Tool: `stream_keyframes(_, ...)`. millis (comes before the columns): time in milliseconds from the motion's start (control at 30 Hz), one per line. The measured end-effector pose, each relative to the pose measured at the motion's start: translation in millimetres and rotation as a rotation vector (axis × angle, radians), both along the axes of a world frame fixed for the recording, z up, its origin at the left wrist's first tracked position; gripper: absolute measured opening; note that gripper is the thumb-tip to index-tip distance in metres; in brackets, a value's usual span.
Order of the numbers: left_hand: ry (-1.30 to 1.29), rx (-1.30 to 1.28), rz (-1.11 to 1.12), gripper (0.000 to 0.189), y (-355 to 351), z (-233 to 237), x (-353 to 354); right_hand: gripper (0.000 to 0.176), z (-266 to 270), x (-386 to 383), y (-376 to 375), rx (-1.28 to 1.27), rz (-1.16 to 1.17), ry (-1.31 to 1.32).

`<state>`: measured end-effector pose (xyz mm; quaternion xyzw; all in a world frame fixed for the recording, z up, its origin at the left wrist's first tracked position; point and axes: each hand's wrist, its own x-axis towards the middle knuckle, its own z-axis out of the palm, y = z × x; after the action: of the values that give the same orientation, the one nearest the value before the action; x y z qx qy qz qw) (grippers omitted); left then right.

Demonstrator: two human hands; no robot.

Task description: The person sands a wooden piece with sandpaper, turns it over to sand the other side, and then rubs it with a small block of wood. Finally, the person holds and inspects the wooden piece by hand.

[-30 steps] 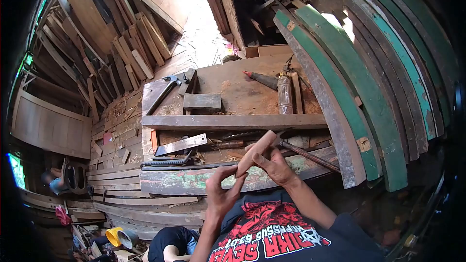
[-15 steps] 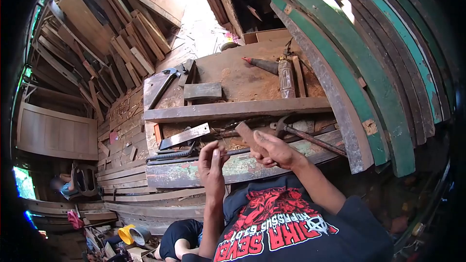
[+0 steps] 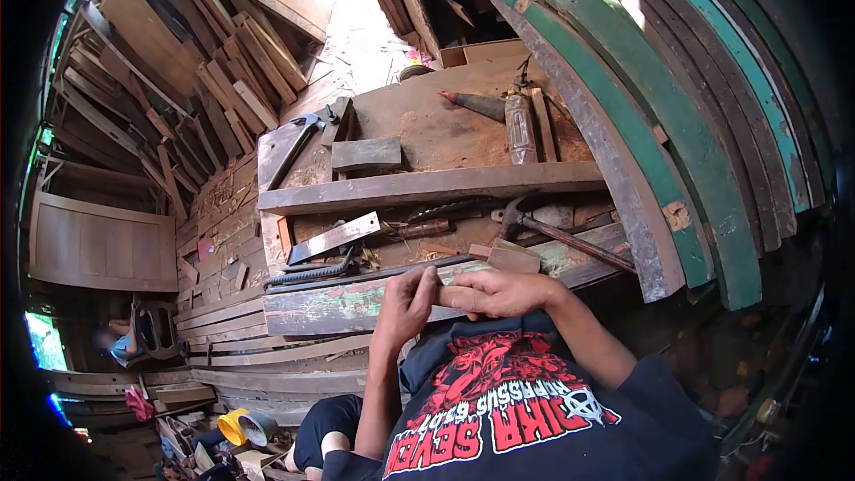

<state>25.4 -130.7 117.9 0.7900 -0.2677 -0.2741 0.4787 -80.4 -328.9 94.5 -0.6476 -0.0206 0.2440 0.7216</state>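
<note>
Close together at the bench's near edge, my hands meet in front of my shirt. The fingers of my left hand [image 3: 407, 301] are pinched together, and what they hold, if anything, is too small to tell. My right hand [image 3: 499, 294] is closed with its fingertips against the left ones; anything inside it is hidden. Just beyond the right hand, a small wooden block [image 3: 515, 256] lies on the bench edge. A hammer [image 3: 570, 242] rests behind it, and a metal square [image 3: 337, 237] lies to the left.
A long board [image 3: 436, 189] crosses the bench. Beyond it are a claw hammer [image 3: 297, 150], a curved wood block [image 3: 366, 154] and a plastic bottle [image 3: 520, 129]. Curved green boards [image 3: 655, 116] stand at right. Another person [image 3: 123, 345] is far left.
My right hand has come down and left to meet my left hand. The wooden block it held now appears on the bench edge. The view has shifted slightly.
</note>
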Motion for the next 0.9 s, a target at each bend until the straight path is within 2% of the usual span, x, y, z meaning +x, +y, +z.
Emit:
stream_keyframes(100,-0.027,-0.055,0.097,0.044,8.2,-6.3,-0.7,0.046,18.7,-1.7,-16.5,-0.058,-0.072,0.057)
stream_keyframes(133,-0.042,-0.070,0.126,0.045,11.3,-7.9,-1.9,0.040,17.3,-5.0,-20.8,-0.092,-0.191,-0.038)
stream_keyframes(167,-0.057,-0.086,0.158,0.045,14.9,-9.0,-4.1,0.036,9.6,-7.2,-27.2,-0.071,-0.275,-0.022)
stream_keyframes(200,0.077,-0.084,0.212,0.043,21.8,-9.0,-4.3,0.033,-3.6,-7.4,-35.9,-0.053,-0.359,-0.007)
stream_keyframes(233,0.077,-0.126,0.238,0.043,25.5,-6.5,-3.2,0.030,-11.8,-7.7,-44.8,-0.035,-0.445,0.008)
stream_keyframes(333,0.029,-0.214,0.308,0.044,37.0,-5.7,-1.8,0.040,-15.5,-8.7,-67.0,0.029,-0.727,-0.073)
stream_keyframes(433,0.038,-0.240,0.359,0.043,40.3,-0.5,-7.3,0.054,-7.2,-3.3,-51.0,0.009,-0.736,-0.130)
stream_keyframes(500,0.047,-0.239,0.356,0.042,38.8,-1.3,-11.0,0.061,-2.7,3.4,-21.4,-0.103,-0.622,-0.397)
stream_keyframes(567,0.071,-0.237,0.364,0.042,35.9,-3.1,-16.1,0.054,16.5,7.7,6.3,-0.148,-0.468,-0.467)
stream_keyframes(667,-0.018,-0.315,0.448,0.041,38.0,-5.6,-16.6,0.042,12.9,12.0,24.5,0.072,-0.277,-0.213)
stream_keyframes(767,0.016,-0.281,0.452,0.043,47.3,-2.6,-15.1,0.035,22.9,7.2,23.4,-0.010,-0.342,-0.028)
stream_keyframes(800,0.003,-0.239,0.439,0.038,48.4,-5.6,-17.1,0.035,18.6,5.3,22.2,-0.013,-0.378,-0.050)
stream_keyframes(900,0.193,-0.387,0.469,0.030,48.9,-20.7,-19.8,0.035,8.2,-2.3,13.1,-0.019,-0.491,-0.083)
